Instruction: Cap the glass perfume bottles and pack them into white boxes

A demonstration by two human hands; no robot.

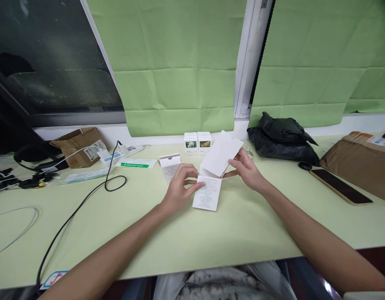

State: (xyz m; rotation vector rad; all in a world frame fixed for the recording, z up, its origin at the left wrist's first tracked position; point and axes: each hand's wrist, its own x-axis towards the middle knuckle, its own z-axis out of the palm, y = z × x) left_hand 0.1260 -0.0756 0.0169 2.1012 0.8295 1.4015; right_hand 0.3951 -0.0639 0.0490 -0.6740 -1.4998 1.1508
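Note:
A white printed paper leaflet lies partly on the pale green table, with its upper half folded up off the surface. My left hand pinches the leaflet's left edge near the fold. My right hand holds the raised half at its right side. A small open white box lies just left of my left hand. Two small white boxes with flower pictures stand upright behind the leaflet, near the wall.
A black plastic bag sits at the back right, with a phone and a brown parcel further right. A black cable loops across the left side. A torn cardboard box and packets lie at back left.

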